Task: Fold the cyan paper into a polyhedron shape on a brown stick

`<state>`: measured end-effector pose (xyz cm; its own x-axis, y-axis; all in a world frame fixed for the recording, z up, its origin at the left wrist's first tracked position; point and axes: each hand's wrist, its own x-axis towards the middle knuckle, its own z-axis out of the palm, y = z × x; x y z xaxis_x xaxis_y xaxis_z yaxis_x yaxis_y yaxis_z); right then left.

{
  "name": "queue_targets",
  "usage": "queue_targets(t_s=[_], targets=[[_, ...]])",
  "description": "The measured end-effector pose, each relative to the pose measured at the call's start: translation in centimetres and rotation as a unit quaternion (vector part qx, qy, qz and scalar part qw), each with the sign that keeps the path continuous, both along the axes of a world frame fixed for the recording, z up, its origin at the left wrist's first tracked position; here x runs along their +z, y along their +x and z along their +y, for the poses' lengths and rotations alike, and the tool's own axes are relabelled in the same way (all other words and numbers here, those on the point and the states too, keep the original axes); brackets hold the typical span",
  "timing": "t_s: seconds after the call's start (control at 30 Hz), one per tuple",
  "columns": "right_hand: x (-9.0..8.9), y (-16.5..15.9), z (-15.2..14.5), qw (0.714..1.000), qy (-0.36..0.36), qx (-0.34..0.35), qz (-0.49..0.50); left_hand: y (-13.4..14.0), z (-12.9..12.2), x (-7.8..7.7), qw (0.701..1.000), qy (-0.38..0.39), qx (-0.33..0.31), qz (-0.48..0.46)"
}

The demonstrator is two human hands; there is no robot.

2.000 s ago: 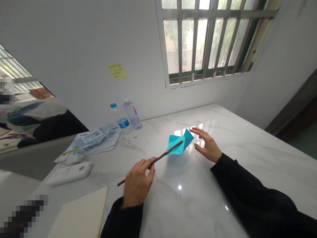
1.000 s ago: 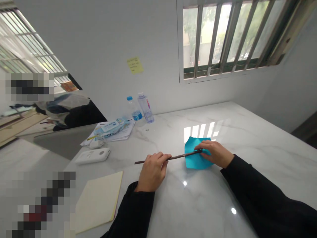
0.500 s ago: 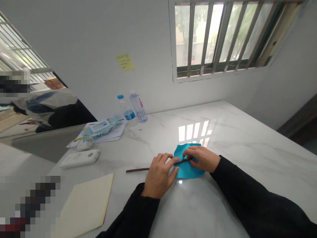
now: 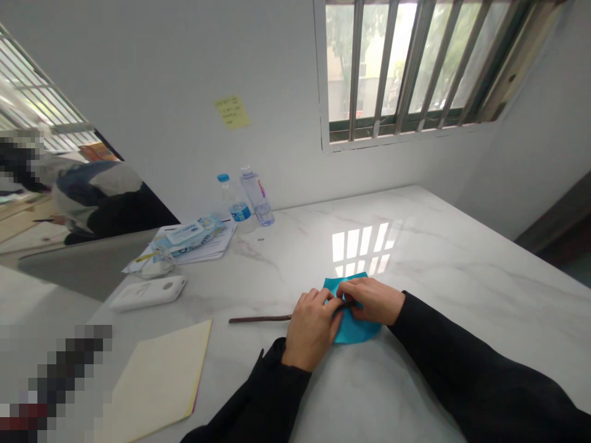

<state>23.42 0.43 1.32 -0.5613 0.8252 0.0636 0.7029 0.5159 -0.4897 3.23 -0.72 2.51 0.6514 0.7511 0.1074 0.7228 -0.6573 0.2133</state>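
While both hands pinch it, the thin turquoise paper square (image 4: 355, 329) lies at table (image 4: 462, 264) centre; left hand (image 4: 314, 329) at 9 o'clock, right hand (image 4: 372, 300) at 12 o'clock, fingers closed over the brown stick (image 4: 261, 319). Light, pliable, easily creased: grip edges.

No writing can be made out. The yellow sticky note (image 4: 233, 112) on the wall, far beyond the fingers, carries handwriting too small to read. The 2 bottles (image 4: 244, 198) standing well beyond and left of the fingers have labels with blurred print. The blue-and-white packet (image 4: 191, 234) on the papers (image 4: 210, 248) left of them shows lettering, also illegible.
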Motion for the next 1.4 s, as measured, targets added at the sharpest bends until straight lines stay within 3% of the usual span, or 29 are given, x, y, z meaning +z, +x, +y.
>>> queue_targets(t_s=[0.9,1.4], targets=[[-0.9,-0.5,0.2,0.999,0.035,-0.001,-0.035,1.0,0.8,-0.7,0.998,-0.034,0.045,-0.015],[-0.9,-0.6,0.0,0.999,0.021,-0.017,-0.047,1.2,1.4,-1.0,0.997,-0.068,0.019,0.005]])
